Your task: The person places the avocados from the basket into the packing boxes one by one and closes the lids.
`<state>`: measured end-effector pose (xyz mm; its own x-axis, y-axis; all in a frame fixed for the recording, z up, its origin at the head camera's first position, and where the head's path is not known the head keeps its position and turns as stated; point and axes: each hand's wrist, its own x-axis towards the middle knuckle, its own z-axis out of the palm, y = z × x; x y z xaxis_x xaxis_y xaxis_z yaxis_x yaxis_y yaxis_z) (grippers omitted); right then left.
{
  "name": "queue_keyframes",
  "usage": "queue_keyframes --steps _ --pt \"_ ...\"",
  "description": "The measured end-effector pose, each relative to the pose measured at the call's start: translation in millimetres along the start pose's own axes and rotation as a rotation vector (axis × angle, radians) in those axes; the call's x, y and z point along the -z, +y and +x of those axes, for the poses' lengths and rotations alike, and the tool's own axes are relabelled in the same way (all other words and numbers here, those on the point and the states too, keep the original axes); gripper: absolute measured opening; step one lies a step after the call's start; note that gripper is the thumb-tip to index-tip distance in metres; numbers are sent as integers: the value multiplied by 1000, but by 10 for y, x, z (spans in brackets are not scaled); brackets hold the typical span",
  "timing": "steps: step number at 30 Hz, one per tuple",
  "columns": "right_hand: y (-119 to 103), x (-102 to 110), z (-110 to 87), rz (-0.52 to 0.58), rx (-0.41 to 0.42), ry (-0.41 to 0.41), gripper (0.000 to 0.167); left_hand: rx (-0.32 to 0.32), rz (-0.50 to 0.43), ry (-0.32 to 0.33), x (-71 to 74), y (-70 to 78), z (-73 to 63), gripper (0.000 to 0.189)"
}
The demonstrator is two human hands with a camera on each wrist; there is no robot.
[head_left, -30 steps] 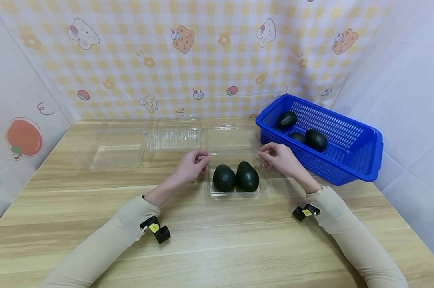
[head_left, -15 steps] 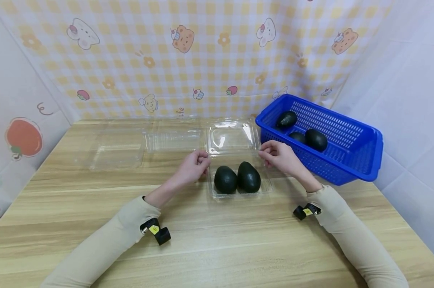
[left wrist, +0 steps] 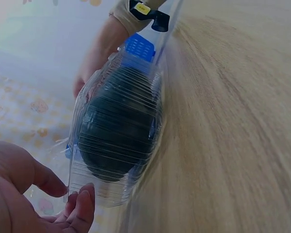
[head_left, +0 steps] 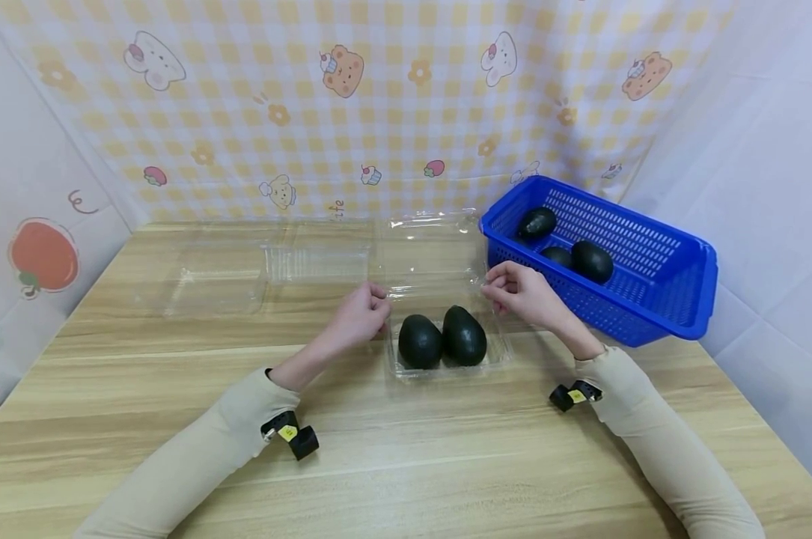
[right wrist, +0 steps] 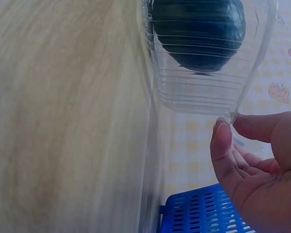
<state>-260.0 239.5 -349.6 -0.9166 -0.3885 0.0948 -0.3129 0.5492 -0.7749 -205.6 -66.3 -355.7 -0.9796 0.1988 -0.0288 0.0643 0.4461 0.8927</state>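
In the head view, a clear plastic clamshell container (head_left: 449, 372) sits on the table with its lid (head_left: 432, 258) hinged back, away from the person. Two dark green avocados lie side by side in its base, the left avocado (head_left: 420, 342) and the right avocado (head_left: 464, 337). My left hand (head_left: 360, 318) pinches the container's rim near the hinge at the left rear corner, thumb and fingertips meeting there in the left wrist view. At the opposite rear corner my right hand (right wrist: 254, 165) pinches the rim between thumb and forefinger.
A blue perforated basket (head_left: 648, 299) holding 3 avocados stands at the right rear, close behind my right hand. Left of the container, more clear plastic clamshells (head_left: 217, 288) lie opened on the wooden table (head_left: 392, 464). A checkered curtain (head_left: 406, 112) hangs along the back.
The container with its avocados has shifted slightly toward the person. Its lid's far edge now appears higher, and the glare on the lid has changed. Both hands keep nearly the same places.
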Motion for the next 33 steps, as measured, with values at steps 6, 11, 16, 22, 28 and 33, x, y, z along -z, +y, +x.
queue_keyframes --steps 6,11,16,22,28,33 --pt "-6 24 -12 38 -5 -13 27 -1 -16 -12 23 27 -10 33" --pt "33 60 -4 102 -26 -46 28 2 -83 -26 34 20 -5 34" --pt "97 95 14 181 -20 -82 29 -2 -119 -22 32 14 8 37" --pt "137 97 26 257 18 -92 33 -7 -160 -16 32 3 22 38" --pt "150 82 24 299 34 -100 33 -29 -199 -17 21 -23 43 38" --pt "165 94 28 304 60 -121 26 -56 -229 -15 25 -43 61 35"
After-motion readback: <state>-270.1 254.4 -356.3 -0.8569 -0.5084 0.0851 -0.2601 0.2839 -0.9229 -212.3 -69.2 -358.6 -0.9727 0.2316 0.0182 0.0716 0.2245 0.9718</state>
